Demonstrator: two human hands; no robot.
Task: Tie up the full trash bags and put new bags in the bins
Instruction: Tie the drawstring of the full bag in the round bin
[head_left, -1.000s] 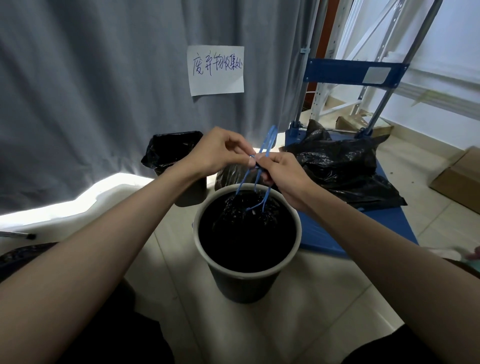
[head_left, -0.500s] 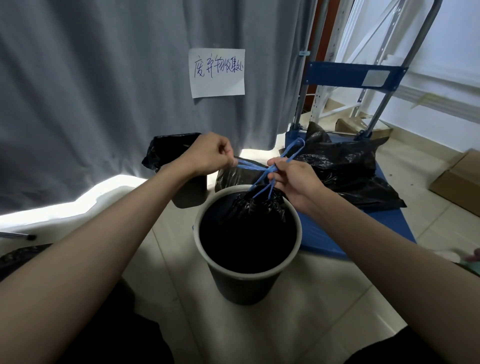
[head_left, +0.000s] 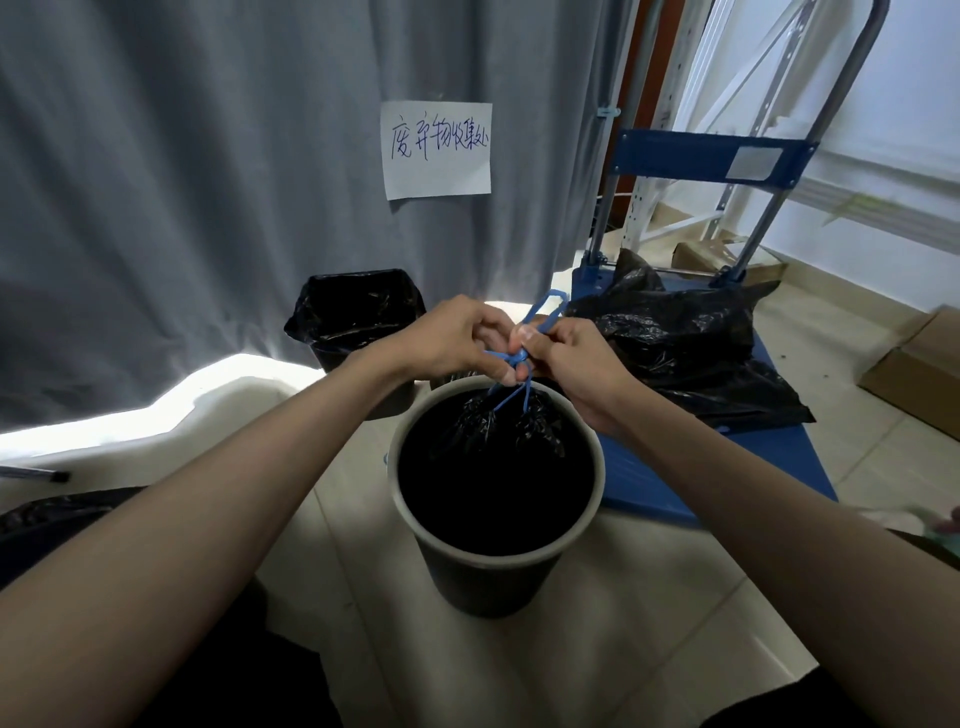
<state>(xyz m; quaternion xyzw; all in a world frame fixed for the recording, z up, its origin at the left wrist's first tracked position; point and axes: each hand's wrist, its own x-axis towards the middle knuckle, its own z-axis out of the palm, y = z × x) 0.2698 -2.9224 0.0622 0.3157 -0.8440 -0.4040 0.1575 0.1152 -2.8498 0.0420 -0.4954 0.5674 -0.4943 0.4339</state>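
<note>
Trash bag (head_left: 511, 423) inside the round bin (head_left: 497, 558): our left hand (head_left: 457, 340) and right hand (head_left: 563, 353) pinch its blue drawstrings (head_left: 519, 358); we judge opposed, steady pulling seats the knot.

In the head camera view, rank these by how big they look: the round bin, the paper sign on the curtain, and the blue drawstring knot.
Largest to smallest as they look here:
1. round bin
2. paper sign, though it hangs farther back, so its true size against the bin is unsure
3. blue drawstring knot, pinched between the left hand and right hand
</note>
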